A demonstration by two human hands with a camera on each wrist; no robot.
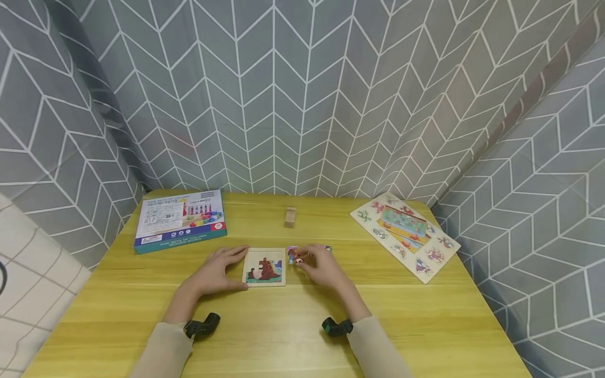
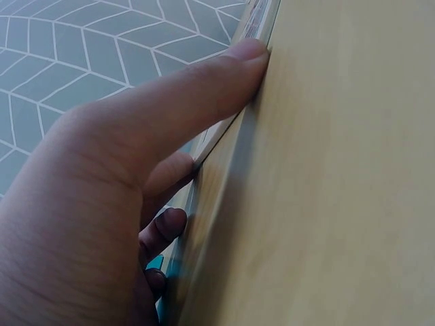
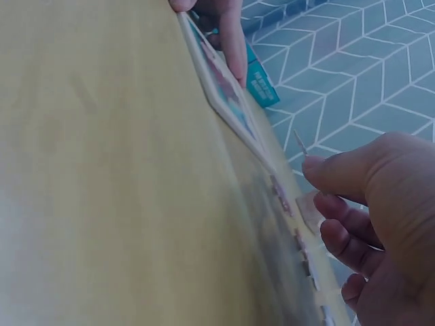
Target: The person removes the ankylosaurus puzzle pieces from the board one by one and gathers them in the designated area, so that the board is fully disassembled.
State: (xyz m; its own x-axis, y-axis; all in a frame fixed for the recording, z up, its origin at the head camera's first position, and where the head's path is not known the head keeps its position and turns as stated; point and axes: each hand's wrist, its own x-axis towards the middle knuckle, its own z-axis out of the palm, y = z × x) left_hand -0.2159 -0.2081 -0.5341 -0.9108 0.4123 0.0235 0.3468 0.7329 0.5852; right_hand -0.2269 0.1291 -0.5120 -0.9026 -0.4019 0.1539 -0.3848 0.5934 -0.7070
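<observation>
A square wooden puzzle tray (image 1: 265, 252) lies on the table, partly filled with pieces that show a dark red-brown figure over green. My left hand (image 1: 219, 272) holds its left side, thumb at the near corner and forefinger at the far one. In the left wrist view the thumb (image 2: 238, 75) presses against the tray's edge. My right hand (image 1: 322, 266) is just right of the tray. Between its thumb and forefinger it pinches a thin puzzle piece (image 3: 300, 142), seen edge-on in the right wrist view. Loose puzzle pieces (image 1: 291, 254) lie below that hand, partly hidden by it.
A bead-toy box (image 1: 179, 220) lies at the back left. A small wooden block (image 1: 290, 217) stands at the back middle. At the right, a pale pegboard puzzle (image 1: 427, 268) bears colourful picture boards (image 1: 404, 226). Patterned curtains hang behind the table.
</observation>
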